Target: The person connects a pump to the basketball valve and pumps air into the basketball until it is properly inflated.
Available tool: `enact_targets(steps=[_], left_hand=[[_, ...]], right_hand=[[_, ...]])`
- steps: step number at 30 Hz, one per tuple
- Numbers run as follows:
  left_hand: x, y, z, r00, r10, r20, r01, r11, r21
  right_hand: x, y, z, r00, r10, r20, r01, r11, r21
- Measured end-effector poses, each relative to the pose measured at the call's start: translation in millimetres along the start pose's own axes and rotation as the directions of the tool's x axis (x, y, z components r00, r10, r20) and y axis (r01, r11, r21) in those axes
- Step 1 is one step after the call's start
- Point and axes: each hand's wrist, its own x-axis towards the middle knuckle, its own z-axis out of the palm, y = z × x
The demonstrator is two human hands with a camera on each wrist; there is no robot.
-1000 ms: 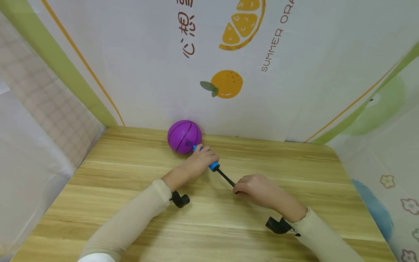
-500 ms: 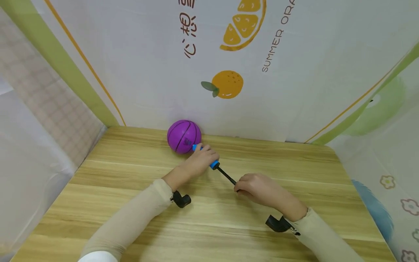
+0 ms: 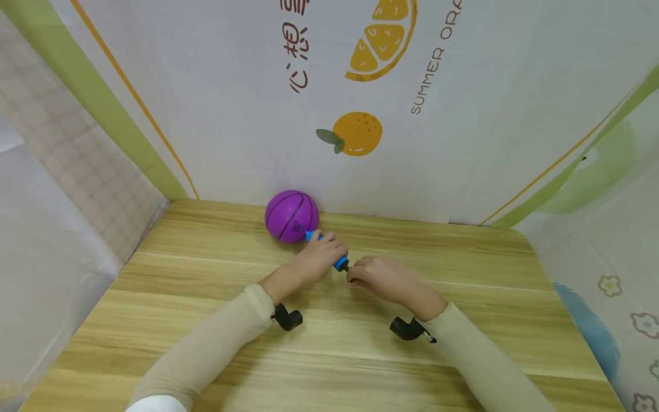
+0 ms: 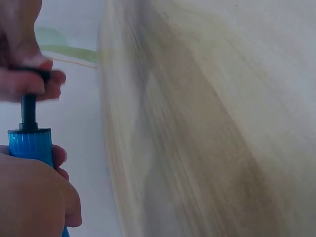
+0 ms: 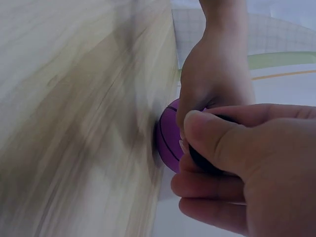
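A purple basketball (image 3: 289, 213) lies at the back of the table. Beside its lower right is a blue hand pump (image 3: 340, 263), slanting toward the right hand. My left hand (image 3: 318, 258) grips the pump's barrel, fingers wrapped round it. With thumb and fingers, my right hand (image 3: 385, 278) holds the pump's black handle (image 5: 203, 159). Only a short stretch of black rod (image 4: 28, 109) shows between handle and barrel in the left wrist view. The blue far end meets the ball's outline; whether it connects to the ball cannot be made out.
The wood-grain table (image 3: 329, 366) spreads out under both forearms. Behind it hangs a white cloth (image 3: 231, 114) printed with oranges and lettering, close behind the ball. More fabric hangs at the left and right sides. Black wrist cameras (image 3: 289, 318) sit below the wrists.
My right hand has moved up and left toward my left hand, sliding the rod into the barrel. Far less rod shows. The left hand and ball have barely shifted.
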Motion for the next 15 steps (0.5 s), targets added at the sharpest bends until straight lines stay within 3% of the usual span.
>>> enact_targets(steps=[9, 15], left_hand=[[-0.3, -0.4, 2.6, 1.000, -0.004, 0.009, 0.004, 1.000, 0.013], [-0.1, -0.2, 0.0, 1.000, 0.010, 0.020, -0.010, 1.000, -0.012]], right_hand=[[7.9, -1.8, 6.2, 1.000, 0.013, 0.014, -0.012, 0.997, -0.080], [0.7, -7.2, 6.1, 1.000, -0.001, -0.013, -0.001, 0.992, -0.125]])
